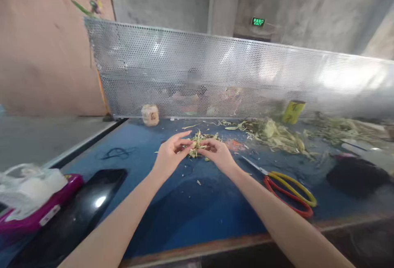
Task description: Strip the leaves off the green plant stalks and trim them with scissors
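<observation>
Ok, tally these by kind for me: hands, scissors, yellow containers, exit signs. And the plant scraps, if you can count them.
Left hand and right hand: 2
Scissors: 1 pair
Yellow container: 1
Exit sign: 1
Total: 5
Plant scraps: too many and tangled to count.

From afar, I see a bare, slender-fingered left hand and a matching right hand; the left forearm and right forearm, also bare, widen toward the near side.

Left grip near right grip, both pinched
</observation>
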Demonstrator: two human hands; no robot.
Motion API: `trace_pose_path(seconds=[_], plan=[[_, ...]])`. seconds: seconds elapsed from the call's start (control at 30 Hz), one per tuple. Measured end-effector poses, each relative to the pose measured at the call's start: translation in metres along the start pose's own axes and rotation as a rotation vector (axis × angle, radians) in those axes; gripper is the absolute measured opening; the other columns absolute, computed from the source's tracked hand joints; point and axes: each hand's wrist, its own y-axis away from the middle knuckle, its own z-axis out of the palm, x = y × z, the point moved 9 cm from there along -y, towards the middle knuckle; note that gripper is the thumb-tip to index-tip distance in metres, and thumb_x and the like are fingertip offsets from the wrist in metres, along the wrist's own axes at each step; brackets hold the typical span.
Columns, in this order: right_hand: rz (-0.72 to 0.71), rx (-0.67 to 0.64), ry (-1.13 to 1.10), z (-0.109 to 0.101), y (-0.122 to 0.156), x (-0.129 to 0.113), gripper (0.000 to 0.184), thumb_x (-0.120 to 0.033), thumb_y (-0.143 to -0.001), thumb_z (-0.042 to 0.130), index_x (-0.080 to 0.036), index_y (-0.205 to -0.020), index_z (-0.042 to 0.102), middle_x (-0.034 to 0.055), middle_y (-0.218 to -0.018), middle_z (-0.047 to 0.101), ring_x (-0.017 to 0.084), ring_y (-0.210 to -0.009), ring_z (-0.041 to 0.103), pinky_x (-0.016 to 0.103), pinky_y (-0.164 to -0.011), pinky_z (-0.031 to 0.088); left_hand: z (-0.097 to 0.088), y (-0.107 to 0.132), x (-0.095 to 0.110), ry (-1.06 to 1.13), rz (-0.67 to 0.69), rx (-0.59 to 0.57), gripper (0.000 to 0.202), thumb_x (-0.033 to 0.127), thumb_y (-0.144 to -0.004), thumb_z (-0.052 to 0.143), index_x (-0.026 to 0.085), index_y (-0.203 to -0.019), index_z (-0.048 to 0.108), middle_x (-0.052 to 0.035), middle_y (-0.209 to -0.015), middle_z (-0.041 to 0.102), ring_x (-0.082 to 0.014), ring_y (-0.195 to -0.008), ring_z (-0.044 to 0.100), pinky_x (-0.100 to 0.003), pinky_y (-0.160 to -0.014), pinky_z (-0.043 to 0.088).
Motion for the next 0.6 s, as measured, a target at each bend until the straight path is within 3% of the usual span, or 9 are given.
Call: trace_pose_path(seconds=[0.3, 0.6], plan=[[-0.051, -0.115, 0.009, 0.012, 0.000, -0.001, 0.024, -0.026, -0.061, 0.066, -0.018, -0.083, 0.062, 0.0025, -0.080, 0.065, 0.015, -0.073, 0.060, 0.029, -0.070, 0.047, 0.002, 0.000, -0.003, -0.068, 0.030, 0.002, 0.045, 0.034, -0.070, 0.059, 0.021, -0.113, 0.050, -0.0025, -0.080, 0.065, -0.0087, -0.051, 0.053, -0.023, -0.051, 0.048], [-0.088, -0.111, 0.087, 0.011, 0.000, -0.003, 0.020, -0.025, -0.064, 0.063, -0.018, -0.082, 0.060, 0.0033, -0.083, 0.063, 0.015, -0.073, 0.059, 0.029, -0.069, 0.046, 0.005, 0.000, 0.011, -0.203, 0.204, -0.009, 0.047, 0.027, -0.075, 0.052, 0.019, -0.121, 0.043, -0.0006, -0.079, 0.058, -0.0097, -0.068, 0.056, -0.025, -0.066, 0.051]])
